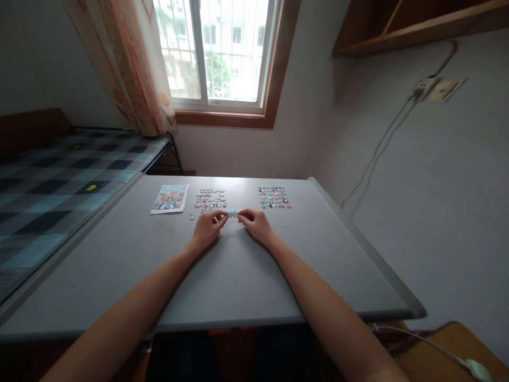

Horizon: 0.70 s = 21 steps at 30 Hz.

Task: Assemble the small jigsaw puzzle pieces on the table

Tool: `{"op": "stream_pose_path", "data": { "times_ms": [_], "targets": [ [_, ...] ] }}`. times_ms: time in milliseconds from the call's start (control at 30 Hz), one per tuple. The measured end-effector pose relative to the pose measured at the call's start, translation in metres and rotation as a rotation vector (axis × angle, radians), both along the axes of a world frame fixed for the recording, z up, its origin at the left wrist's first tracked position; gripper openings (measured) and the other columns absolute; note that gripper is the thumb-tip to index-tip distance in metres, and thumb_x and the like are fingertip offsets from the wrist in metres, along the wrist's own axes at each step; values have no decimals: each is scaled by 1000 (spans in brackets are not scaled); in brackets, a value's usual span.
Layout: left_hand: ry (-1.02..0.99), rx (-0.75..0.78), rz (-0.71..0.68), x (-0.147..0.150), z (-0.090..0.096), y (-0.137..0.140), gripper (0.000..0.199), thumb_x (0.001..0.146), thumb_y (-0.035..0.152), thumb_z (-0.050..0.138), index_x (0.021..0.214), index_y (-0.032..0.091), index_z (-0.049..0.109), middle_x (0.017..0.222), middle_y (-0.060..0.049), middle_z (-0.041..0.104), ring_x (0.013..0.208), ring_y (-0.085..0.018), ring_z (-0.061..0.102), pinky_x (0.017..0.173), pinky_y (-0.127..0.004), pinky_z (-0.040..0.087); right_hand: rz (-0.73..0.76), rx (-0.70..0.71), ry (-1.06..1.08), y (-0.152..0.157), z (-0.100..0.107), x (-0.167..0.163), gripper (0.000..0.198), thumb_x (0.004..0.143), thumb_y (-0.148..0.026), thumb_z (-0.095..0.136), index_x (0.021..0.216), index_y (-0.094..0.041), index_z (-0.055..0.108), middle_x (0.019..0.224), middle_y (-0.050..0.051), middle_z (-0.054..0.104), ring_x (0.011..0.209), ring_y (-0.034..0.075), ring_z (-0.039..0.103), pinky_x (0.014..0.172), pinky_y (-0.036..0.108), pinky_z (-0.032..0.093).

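Between my two hands, just above or on the table, is a small strip of joined jigsaw puzzle pieces (233,213), pale green-blue. My left hand (210,227) pinches its left end and my right hand (255,223) pinches its right end. Beyond my left hand lies a group of loose puzzle pieces (210,199) in rows, partly hidden by the fingers. A single puzzle piece (192,216) sits apart, left of that hand. Farther right, past my right hand, more puzzle pieces (274,197) lie in rows.
A printed picture sheet (170,199) with colourful cartoon figures lies at the left of the grey-white table (318,254). A bed (79,164) with a checked cover stands left of it. A wall with cables (374,154) runs along the right, and a window (222,53) is ahead.
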<state>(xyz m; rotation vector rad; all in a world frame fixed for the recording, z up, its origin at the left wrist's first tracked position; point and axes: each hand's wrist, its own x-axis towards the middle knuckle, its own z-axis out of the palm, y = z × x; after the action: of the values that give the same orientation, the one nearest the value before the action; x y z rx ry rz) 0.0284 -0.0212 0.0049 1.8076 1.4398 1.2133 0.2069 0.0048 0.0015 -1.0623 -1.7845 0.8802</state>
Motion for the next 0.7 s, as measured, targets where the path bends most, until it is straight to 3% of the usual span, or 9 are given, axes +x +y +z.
{"op": "stream_pose_path", "data": {
  "times_ms": [700],
  "targets": [
    [92, 37, 10, 0, 0, 0, 27, 80, 39, 55, 84, 16, 70, 56, 0, 60, 45, -10, 52, 46, -20, 40, 3, -10, 80, 1, 3, -1, 20, 76, -33, 62, 80, -15, 68, 70, 4, 68, 60, 13, 61, 59, 24, 47]
  ]
}}
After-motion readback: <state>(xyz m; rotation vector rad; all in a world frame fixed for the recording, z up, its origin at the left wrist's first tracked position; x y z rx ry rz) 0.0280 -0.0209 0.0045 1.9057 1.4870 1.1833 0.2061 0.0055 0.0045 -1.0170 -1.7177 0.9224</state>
